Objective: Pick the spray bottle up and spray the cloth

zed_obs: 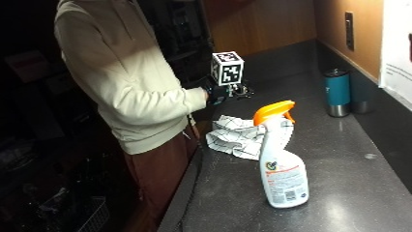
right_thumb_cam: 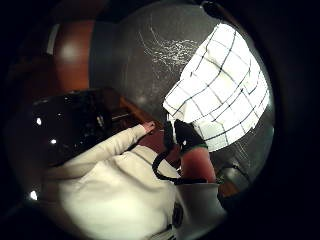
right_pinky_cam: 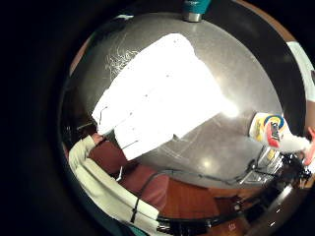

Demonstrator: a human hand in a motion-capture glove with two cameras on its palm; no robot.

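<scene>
A white spray bottle (zed_obs: 281, 166) with an orange trigger stands upright on the dark countertop (zed_obs: 347, 164), near its front. Behind it lies a crumpled white checked cloth (zed_obs: 239, 135). My gloved right hand (zed_obs: 217, 94) hovers above the counter's edge, just past the cloth and well away from the bottle, and holds nothing. The little finger side palm view shows the cloth (right_pinky_cam: 162, 93) spread below the palm and the bottle (right_pinky_cam: 273, 132) off beside it. The thumb side palm view looks down on the cloth (right_thumb_cam: 220, 85) too.
A teal tumbler (zed_obs: 337, 92) stands by the back wall, also in the little finger side palm view (right_pinky_cam: 196, 10). The person's bare left hand (right_thumb_cam: 148, 126) hangs at the counter's edge. A wooden wall runs behind the counter.
</scene>
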